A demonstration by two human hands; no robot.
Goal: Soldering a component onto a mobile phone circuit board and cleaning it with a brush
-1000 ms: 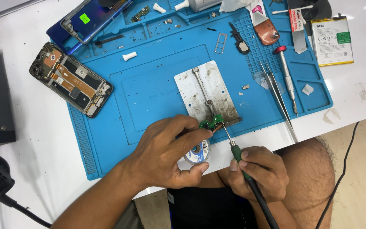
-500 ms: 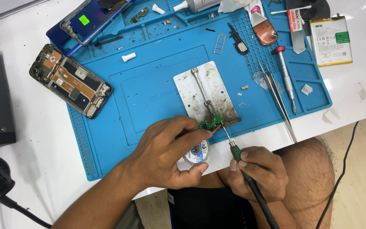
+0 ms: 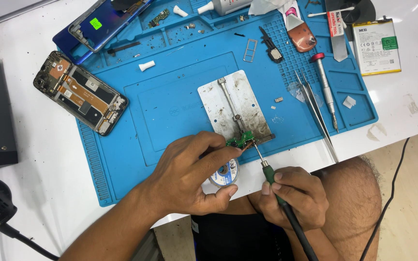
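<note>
Right hand (image 3: 293, 195) gripping green-handled soldering iron (image 3: 279, 193), tip on small green circuit board (image 3: 240, 140); left hand (image 3: 194, 176) pinching braid beside it. Risk: slip, scorched fingertips (image 3: 238, 153), at 12 o'clock.

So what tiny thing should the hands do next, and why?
Probably hold the soldering iron tip steady on the little green board: the right hand has its tip there, and the left hand pins the board on the metal plate.

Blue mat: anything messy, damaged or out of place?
Mostly ordinary repair clutter. The metal plate under the small green board is stained and scorched. Dark specks litter the blue mat, and tweezers stick out past its front edge. The opened phone straddles its left edge.
</note>
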